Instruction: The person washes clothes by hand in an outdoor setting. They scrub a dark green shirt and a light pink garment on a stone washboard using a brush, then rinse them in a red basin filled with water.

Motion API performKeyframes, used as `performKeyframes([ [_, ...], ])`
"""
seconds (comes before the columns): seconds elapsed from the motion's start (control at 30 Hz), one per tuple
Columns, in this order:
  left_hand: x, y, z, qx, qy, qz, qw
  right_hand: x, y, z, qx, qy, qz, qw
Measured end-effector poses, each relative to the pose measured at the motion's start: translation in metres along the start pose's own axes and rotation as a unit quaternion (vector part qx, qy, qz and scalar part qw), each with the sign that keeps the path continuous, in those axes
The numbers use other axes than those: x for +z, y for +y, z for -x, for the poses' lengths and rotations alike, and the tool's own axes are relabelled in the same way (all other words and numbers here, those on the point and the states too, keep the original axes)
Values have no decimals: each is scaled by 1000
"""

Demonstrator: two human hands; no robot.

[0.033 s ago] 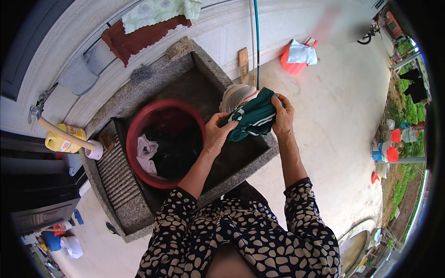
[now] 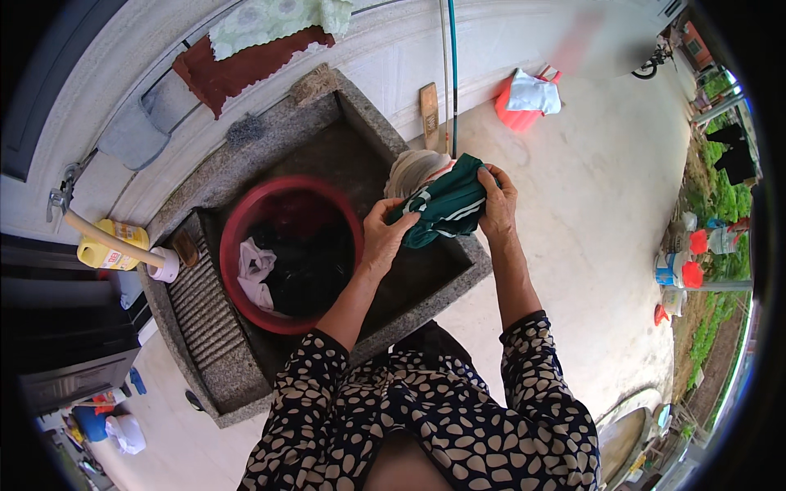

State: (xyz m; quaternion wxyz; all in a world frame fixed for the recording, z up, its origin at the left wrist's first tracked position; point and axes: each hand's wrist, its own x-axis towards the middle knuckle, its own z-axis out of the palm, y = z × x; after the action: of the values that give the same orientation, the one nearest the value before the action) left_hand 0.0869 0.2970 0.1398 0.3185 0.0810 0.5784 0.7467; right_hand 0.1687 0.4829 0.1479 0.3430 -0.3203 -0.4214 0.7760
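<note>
Wringing a green garment over the stone sink

Left hand (image 2: 383, 237) and right hand (image 2: 497, 204) both grasp the green garment (image 2: 442, 211), right of the red basin (image 2: 246, 225); likely next a firmer twist.

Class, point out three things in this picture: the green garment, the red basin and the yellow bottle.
green garment (image 2: 442, 209), head view, on its bunched middle.
red basin (image 2: 232, 245), head view, on its left rim.
yellow bottle (image 2: 102, 254), head view, on its body.

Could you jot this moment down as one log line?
left hand: grips green garment | right hand: grips same garment | below: stone sink, red basin of laundry
</note>
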Motion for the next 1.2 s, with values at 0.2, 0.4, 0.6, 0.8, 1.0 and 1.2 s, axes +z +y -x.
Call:
performKeyframes([
  [0.2, 3, -68, -31, 25, 82, -79, 993, -44, 66, -58, 33, -4, 165, 986],
  [0.4, -12, -65, -30, -35, 38, -128, 990, -49, 70, -56, 118, -168, 248, 947],
  [0.6, -87, -46, 8, 65, 217, -409, 884, -55, 18, -49, 27, 130, 352, 927],
  [0.8, -225, -86, 80, 8, 225, -700, 677, 63, 5, 31, -184, -97, 425, 881],
  [1.0, -258, -98, 104, -46, 60, -707, 703, 150, 150, 96, -207, -389, 470, 765],
  [1.2, -269, -105, 129, -7, -39, -655, 754, 231, 283, 167, -150, -464, 540, 686],
])
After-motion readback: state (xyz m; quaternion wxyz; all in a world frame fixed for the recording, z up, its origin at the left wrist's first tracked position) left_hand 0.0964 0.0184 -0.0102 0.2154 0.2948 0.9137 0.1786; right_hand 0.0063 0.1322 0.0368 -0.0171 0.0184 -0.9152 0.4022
